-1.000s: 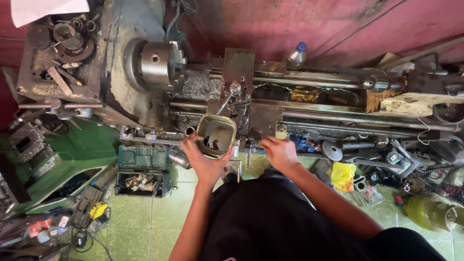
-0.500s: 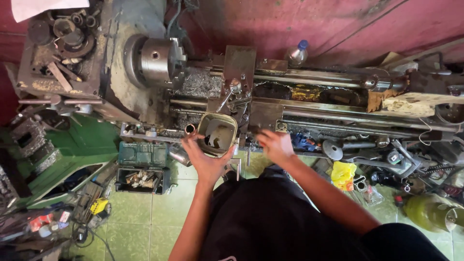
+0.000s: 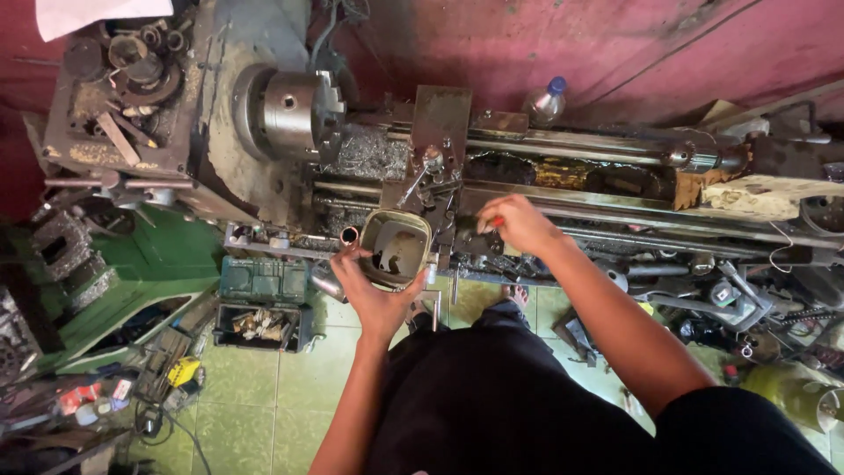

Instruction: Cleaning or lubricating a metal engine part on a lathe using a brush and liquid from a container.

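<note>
Head view looks straight down on a grimy grey metal lathe (image 3: 457,167) that runs left to right along a dark red wall. Held at the near edge of the lathe bed, just below the carriage, is an open-topped, rounded-square metal housing with a pale rim (image 3: 396,246). The left hand (image 3: 374,295) cups it from the near side, fingers curled up around its left and near walls, so this grip is closed on the housing. The right hand (image 3: 519,224) rests on the bed just right of the carriage, fingers bunched over a small tool with a red-orange tip (image 3: 497,222); the grip looks closed on it, though most of the tool is hidden under the fingers.

To do this step well, I judge that the housing should be kept level and steady against the bed, with the supporting fingers clear of its open mouth. The tool is best brought across in a short, controlled move, away from the silvery steel chuck (image 3: 286,110) on the left and the loose swarf on the bed.
</note>
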